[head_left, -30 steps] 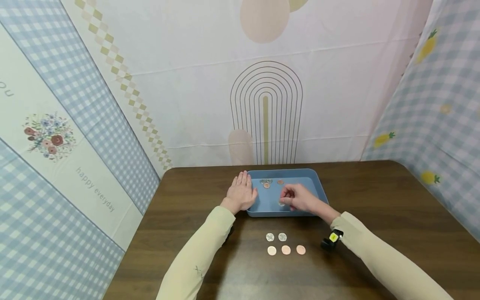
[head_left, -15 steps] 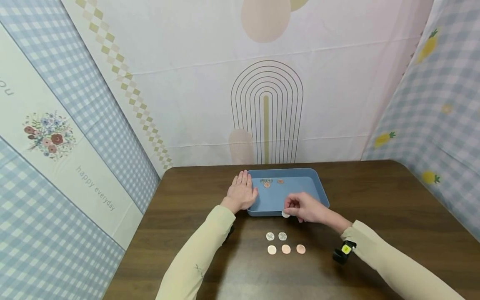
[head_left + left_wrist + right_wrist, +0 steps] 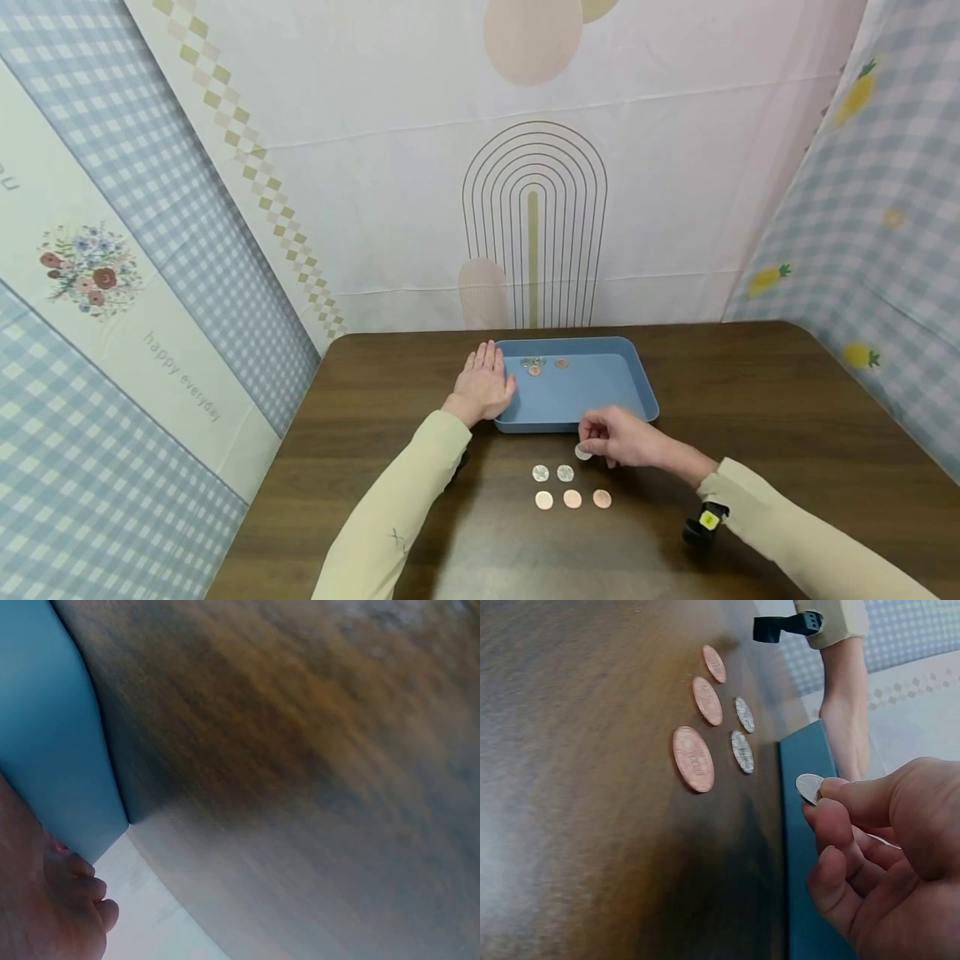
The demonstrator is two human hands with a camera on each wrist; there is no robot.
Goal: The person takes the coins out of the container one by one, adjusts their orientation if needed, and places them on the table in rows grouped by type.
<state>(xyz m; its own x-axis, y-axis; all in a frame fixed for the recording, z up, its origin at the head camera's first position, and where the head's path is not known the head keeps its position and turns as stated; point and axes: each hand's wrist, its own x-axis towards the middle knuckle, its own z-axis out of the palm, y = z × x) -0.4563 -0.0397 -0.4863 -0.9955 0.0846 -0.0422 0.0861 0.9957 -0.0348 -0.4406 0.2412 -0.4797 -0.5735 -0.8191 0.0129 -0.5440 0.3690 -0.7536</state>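
Between thumb and fingertips, my right hand (image 3: pixel 618 435) pinches a silver coin (image 3: pixel 808 787), held over the table just in front of the blue tray (image 3: pixel 577 427). My left hand (image 3: pixel 482 385) lies along the tray's left rim with its fingers straight; in the left wrist view its curved fingers (image 3: pixel 86 889) show beside the blue wall. On the table, two silver coins (image 3: pixel 565 473) form a row, and three copper coins (image 3: pixel 572 499) form another row nearer the person. Inside the tray's back left part are several coins, among them a copper coin (image 3: pixel 562 363) set apart from a small cluster.
The dark wooden table (image 3: pixel 390 375) ends at a patterned cloth backdrop (image 3: pixel 405 208). More checked cloth (image 3: pixel 847 250) hangs on the right side, and another on the left. A black wrist camera (image 3: pixel 699 532) sits on the right forearm near the sleeve cuff.
The right hand has carried the silver coin from inside the tray over its front rim, toward the person and slightly right. The left hand has stayed at the tray's left rim.
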